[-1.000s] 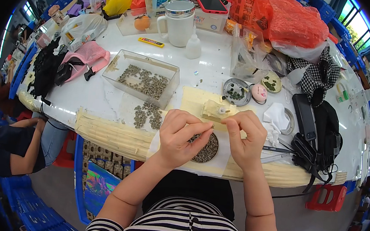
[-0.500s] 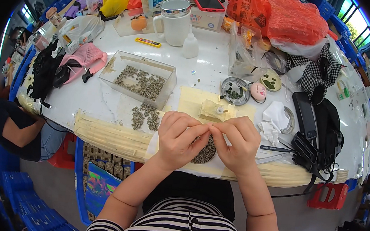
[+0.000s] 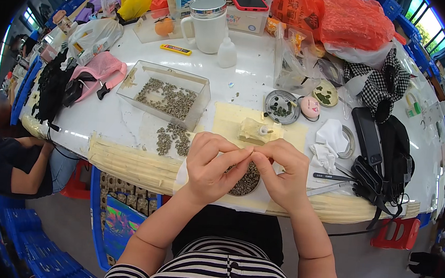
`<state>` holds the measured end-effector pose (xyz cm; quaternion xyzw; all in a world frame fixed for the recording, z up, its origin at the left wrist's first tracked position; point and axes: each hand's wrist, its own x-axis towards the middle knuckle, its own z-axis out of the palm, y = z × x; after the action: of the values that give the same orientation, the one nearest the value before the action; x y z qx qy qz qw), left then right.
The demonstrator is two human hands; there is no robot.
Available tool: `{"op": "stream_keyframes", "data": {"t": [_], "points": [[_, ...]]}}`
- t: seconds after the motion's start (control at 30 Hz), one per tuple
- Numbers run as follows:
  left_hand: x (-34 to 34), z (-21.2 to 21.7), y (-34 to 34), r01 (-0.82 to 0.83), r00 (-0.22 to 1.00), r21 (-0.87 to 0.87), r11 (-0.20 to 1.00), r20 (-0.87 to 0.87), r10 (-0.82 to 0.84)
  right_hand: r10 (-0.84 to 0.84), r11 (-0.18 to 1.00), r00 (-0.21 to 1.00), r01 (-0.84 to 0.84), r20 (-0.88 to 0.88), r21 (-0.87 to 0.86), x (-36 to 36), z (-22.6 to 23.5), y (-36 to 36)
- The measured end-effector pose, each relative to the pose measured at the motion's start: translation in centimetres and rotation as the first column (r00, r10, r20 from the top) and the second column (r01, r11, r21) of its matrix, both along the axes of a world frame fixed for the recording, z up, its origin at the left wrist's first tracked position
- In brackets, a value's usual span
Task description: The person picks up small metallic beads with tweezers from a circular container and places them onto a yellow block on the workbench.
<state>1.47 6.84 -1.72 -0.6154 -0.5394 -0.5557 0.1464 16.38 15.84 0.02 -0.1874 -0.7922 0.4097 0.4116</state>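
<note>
Thumb and forefinger are pinched together on my left hand (image 3: 210, 167), and my right hand (image 3: 286, 172) makes the same pinch. Their fingertips meet over a round dish of small grey metal-looking parts (image 3: 245, 182). Whatever lies between the fingertips is too small or too hidden to make out. Just beyond the hands, a cream-coloured block (image 3: 255, 131) with a small white piece on top rests on a yellowish sheet (image 3: 230, 115). Left of my left hand is a loose pile of similar small parts (image 3: 174, 139), beside a clear plastic box (image 3: 200, 102) holding many more.
A white lidded mug (image 3: 208, 32) and a small squeeze bottle (image 3: 227, 53) stand farther back. To the right lie a dish of dark green pieces (image 3: 282, 108), black tweezers (image 3: 333, 177) and a black bag (image 3: 393, 154). Another person (image 3: 24, 161) sits at the far left.
My hands stay pinched together in nearly the same place, with the right fingers bent slightly differently. The view has shifted slightly. The person at the left has moved a little.
</note>
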Motion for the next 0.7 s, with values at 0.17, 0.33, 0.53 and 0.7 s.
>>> {"op": "stream_keyframes", "data": {"t": [0.17, 0.33, 0.53, 0.7], "points": [[0.03, -0.13, 0.16, -0.018, 0.999, 0.008, 1.0, -0.027, 0.018, -0.036, 0.999, 0.999, 0.036, -0.005, 0.035, -0.04, 0.42, -0.04], [0.09, -0.18, 0.25, -0.035, 0.999, -0.046, 0.998, -0.015, 0.034, -0.136, 0.925, 0.988, 0.154, -0.077, 0.348, -0.44, 0.07, -0.26], [-0.23, -0.18, -0.13, -0.019, 1.0, -0.088, 0.996, 0.022, 0.021, -0.068, 0.85, 0.993, 0.106, -0.092, 0.517, -0.59, 0.33, -0.16], [-0.11, -0.17, 0.0, -0.026, 0.998, -0.045, 0.999, 0.05, 0.028, -0.103, 0.894, 0.989, 0.139, -0.107, 0.427, -0.6, 0.11, -0.1]]}}
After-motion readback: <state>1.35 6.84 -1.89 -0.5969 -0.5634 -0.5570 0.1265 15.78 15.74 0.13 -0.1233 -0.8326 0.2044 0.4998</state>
